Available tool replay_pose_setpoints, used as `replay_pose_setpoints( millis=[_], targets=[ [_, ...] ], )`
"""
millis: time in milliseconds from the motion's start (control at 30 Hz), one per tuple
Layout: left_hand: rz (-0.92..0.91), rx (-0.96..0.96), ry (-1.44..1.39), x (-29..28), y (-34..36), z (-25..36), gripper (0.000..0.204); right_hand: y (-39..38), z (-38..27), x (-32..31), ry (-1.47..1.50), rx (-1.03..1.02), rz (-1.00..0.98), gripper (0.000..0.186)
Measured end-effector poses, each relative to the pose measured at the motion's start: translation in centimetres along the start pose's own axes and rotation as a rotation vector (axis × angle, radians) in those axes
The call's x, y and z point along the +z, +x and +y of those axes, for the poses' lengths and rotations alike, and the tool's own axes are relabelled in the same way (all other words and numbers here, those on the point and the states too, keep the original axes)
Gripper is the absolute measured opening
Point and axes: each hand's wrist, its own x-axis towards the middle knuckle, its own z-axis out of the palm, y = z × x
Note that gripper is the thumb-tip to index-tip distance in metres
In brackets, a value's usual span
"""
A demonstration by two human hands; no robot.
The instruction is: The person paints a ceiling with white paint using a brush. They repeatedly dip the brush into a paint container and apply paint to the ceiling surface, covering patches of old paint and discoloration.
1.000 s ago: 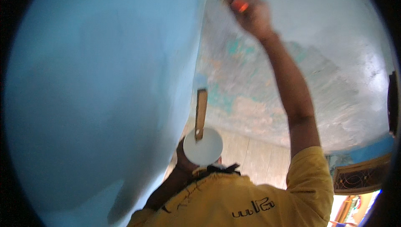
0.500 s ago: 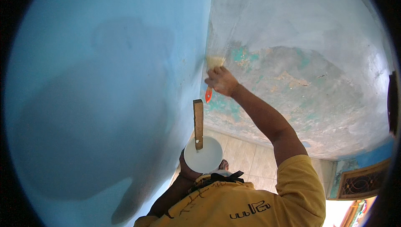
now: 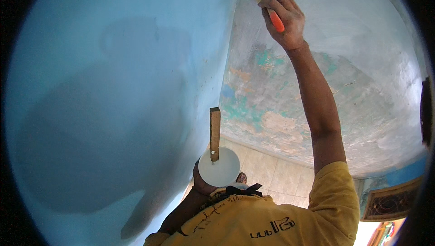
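High up near the corner, my right hand [image 3: 288, 17] is closed round a wide paintbrush [image 3: 277, 21] with an orange handle. Its pale bristles meet the patchy grey wall [image 3: 362, 28], close to where that wall joins the blue wall [image 3: 90, 1]. Down by my waist, my left hand [image 3: 201, 182] is wrapped round the side of a white tub [image 3: 224, 171]. White liquid fills the tub's round opening. A flat wooden stick [image 3: 215, 133] stands upright in it. Part of my left hand is hidden behind the tub.
Green and tan patches of old paint mark the lower grey wall. Beige floor tiles [image 3: 260, 169] lie below, with one foot [image 3: 242, 178] showing beside the tub. A framed grille panel [image 3: 392, 198] is at lower right. My shadow falls across the blue wall.
My right hand has moved the paintbrush up and to the right along the grey wall, and my arm is stretched higher. The tub and left hand have hardly shifted.
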Motion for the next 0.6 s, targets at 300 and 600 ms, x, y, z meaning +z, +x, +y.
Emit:
replay_pose_setpoints(
  millis=[300, 600],
  targets=[
    [-0.005, 0.031, -0.144, 0.5, 0.2, -0.4, 0.075, -17.3, -10.3, 5.7, 0.131, -0.111, -0.606, 0.027],
    [-0.210, -0.042, -0.275, 1.3, 1.6, 0.9, 0.065, -14.5, -16.3, -10.8, 0.906, 1.206, 0.218, 0.027]
  ],
)
